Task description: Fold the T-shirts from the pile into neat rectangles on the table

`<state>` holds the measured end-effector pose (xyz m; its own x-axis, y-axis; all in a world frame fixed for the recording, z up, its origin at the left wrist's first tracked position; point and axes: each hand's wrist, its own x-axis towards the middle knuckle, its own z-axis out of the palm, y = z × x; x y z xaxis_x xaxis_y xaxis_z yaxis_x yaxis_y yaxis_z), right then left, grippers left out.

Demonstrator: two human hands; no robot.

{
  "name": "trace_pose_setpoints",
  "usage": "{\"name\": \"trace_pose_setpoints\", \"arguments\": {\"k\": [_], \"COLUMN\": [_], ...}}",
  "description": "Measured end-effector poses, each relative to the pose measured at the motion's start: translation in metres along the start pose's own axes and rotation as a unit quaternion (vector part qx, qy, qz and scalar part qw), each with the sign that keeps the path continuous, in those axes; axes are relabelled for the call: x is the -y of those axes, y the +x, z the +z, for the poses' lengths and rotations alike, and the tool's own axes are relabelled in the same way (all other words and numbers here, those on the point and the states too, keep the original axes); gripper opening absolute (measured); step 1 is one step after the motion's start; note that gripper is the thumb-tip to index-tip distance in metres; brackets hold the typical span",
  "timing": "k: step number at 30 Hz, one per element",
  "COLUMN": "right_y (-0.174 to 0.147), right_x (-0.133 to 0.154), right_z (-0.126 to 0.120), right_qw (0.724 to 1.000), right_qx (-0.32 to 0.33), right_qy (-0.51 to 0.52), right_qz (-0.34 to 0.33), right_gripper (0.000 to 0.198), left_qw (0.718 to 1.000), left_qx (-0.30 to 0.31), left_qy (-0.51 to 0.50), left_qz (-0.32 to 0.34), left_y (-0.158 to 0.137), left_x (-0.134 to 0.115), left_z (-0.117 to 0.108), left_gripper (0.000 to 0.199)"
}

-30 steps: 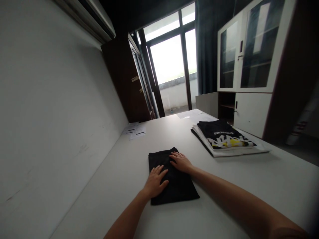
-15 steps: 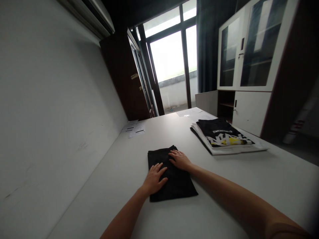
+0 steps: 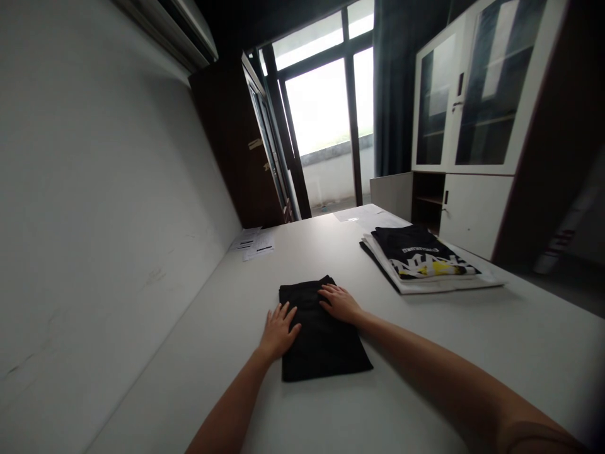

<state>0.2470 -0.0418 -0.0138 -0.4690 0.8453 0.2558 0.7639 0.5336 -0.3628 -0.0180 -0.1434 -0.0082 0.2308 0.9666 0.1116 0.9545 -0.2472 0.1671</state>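
Observation:
A folded black garment (image 3: 326,350) lies flat on the white table (image 3: 227,309) in front of me; its exact kind does not show. Across its left edge rests my left hand (image 3: 280,331), fingers spread and pointing away from me. My right hand (image 3: 339,302) lies on the upper right part of the cloth, palm down with the fingers stretched out. Neither hand grips anything.
A stack of folded shirts (image 3: 420,252), the top one black with white and yellow print, sits at the right of the table. Paper sheets (image 3: 255,243) lie by the wall (image 3: 118,221). A white cabinet (image 3: 477,208) stands beyond the table's right side.
My left hand has slid left, from the middle of the black garment to its left edge. The right hand stays in nearly the same place on the cloth.

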Motion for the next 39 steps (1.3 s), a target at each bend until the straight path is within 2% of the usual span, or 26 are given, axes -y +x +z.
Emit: {"name": "trace_pose_setpoints", "arguments": {"k": [4, 8, 15, 20, 24, 29, 39], "right_y": [0.000, 0.001, 0.003, 0.002, 0.002, 0.001, 0.002], "right_x": [-0.001, -0.003, -0.006, -0.005, -0.005, -0.004, -0.005], "right_z": [0.001, 0.001, 0.005, 0.005, 0.006, 0.003, 0.004], "right_qw": [1.000, 1.000, 1.000, 1.000, 1.000, 1.000, 1.000], "right_qx": [0.004, 0.011, 0.007, 0.000, 0.001, 0.001, 0.000], "right_qy": [0.005, 0.006, 0.004, 0.008, 0.007, 0.007, -0.011], "right_qz": [0.006, 0.000, -0.003, -0.005, 0.000, -0.002, -0.010], "right_gripper": [0.051, 0.052, 0.053, 0.051, 0.051, 0.051, 0.051], "left_qw": [0.999, 0.998, 0.995, 0.990, 0.989, 0.994, 0.997], "left_qx": [-0.026, -0.038, -0.068, -0.028, 0.006, 0.026, 0.013], "left_qy": [0.021, 0.024, -0.024, -0.040, -0.040, -0.023, 0.042], "left_qz": [-0.030, -0.037, 0.072, 0.136, 0.146, 0.107, -0.062], "left_y": [0.002, 0.001, -0.004, -0.010, -0.010, -0.007, 0.004], "left_x": [0.013, 0.012, -0.002, -0.016, -0.020, -0.011, 0.030], "left_z": [0.003, 0.002, -0.010, -0.017, -0.018, -0.012, 0.001], "left_gripper": [0.061, 0.057, 0.050, 0.051, 0.054, 0.057, 0.061]}}
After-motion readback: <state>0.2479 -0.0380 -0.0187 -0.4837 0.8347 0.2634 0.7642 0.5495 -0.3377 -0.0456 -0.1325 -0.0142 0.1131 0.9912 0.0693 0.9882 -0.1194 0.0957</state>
